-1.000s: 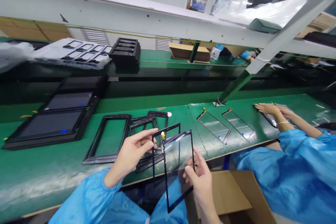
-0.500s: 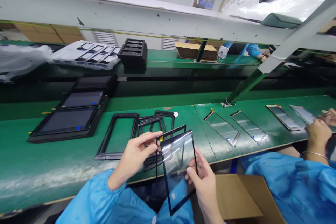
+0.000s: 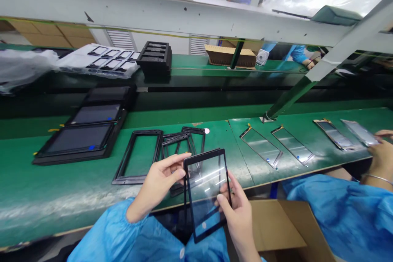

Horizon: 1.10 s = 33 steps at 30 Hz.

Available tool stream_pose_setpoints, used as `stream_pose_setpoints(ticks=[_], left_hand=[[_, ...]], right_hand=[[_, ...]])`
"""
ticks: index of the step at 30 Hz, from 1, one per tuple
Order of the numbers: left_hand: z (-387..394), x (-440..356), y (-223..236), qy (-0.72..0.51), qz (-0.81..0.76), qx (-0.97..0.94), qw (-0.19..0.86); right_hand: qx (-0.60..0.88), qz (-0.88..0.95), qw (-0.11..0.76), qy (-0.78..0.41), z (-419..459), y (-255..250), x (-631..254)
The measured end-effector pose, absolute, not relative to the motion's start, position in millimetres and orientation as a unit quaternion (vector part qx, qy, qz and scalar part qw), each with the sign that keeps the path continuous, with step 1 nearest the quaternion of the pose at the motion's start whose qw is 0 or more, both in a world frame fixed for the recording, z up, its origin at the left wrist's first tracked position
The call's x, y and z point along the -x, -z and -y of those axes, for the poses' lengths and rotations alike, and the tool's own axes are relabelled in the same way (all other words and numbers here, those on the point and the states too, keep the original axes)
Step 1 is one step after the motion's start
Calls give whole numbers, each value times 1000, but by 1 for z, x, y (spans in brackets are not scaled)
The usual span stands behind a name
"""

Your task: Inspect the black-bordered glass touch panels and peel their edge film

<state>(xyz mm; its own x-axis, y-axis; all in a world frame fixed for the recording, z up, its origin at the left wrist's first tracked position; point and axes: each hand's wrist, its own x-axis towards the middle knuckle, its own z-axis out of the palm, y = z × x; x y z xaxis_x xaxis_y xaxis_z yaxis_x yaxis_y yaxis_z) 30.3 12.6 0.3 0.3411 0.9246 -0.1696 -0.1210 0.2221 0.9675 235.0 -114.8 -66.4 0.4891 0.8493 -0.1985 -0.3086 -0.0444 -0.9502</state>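
My right hand (image 3: 238,208) grips the right edge of a clear glass panel (image 3: 202,202) with a black border, thumb in front and fingers behind. A thin black frame (image 3: 185,202) is pinched by its upper left corner in my left hand (image 3: 159,186). The panel lies over the frame, their top edges nearly lined up; most of the frame is hidden behind it, and I cannot tell whether they touch all round. Just behind my left hand, a larger black frame (image 3: 125,155) and several smaller black frames (image 3: 175,142) rest on the green bench (image 3: 73,184).
At left, a black tray (image 3: 70,157) holds dark screens. Two clear panels (image 3: 260,147) and more screen parts (image 3: 334,133) lie to the right, near a co-worker's hand (image 3: 380,157). A slanted post (image 3: 288,98) rises from the bench. Below it stands an open cardboard box (image 3: 276,225).
The glass panel has moved slightly up and left against the black frame, covering most of it. Both hands keep their grips. At right, the co-worker's hand has shifted.
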Motion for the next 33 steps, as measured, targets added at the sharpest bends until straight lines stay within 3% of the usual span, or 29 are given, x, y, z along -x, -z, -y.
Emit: stream_pose_setpoints(ticks=[21, 28, 33], left_hand=[[-15, -35, 13, -370, -445, -439, 688], [-9, -32, 4, -366, -468, -491, 638], [1, -22, -9, -344, -470, -542, 606]], right_hand=[[604, 247, 618, -439, 114, 77, -223], [671, 396, 573, -255, 103, 67, -243], [574, 353, 592, -442, 72, 34, -259]])
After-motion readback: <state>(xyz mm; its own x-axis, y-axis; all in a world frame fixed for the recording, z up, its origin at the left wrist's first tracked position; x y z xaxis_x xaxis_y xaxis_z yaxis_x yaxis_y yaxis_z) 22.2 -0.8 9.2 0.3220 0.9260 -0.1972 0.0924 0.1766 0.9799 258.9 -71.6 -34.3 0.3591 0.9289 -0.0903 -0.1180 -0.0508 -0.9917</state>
